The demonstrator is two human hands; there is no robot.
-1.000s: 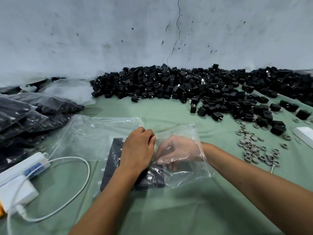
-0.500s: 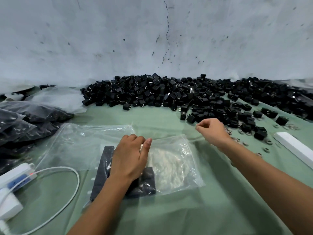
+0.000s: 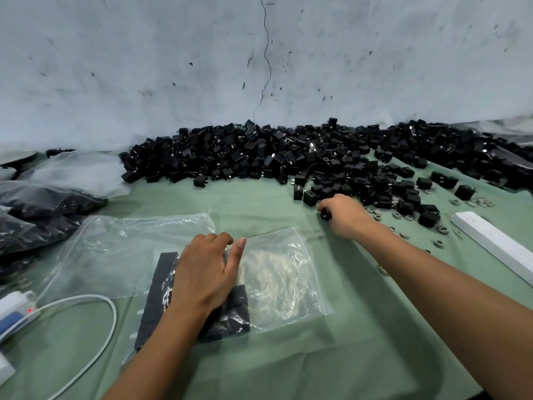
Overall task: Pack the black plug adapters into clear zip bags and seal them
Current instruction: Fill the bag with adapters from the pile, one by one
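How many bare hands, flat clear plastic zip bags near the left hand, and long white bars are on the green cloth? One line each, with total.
Bare hands: 2, left hand and right hand
Flat clear plastic zip bags: 2
Long white bars: 1
Total: 5

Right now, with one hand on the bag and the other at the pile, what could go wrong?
The right hand grips one adapter at the edge of the loose pile; lifting it may scatter neighbours among the small rings. The left hand only rests on the clear zip bag, so the bag may slide and its packed adapters shift.
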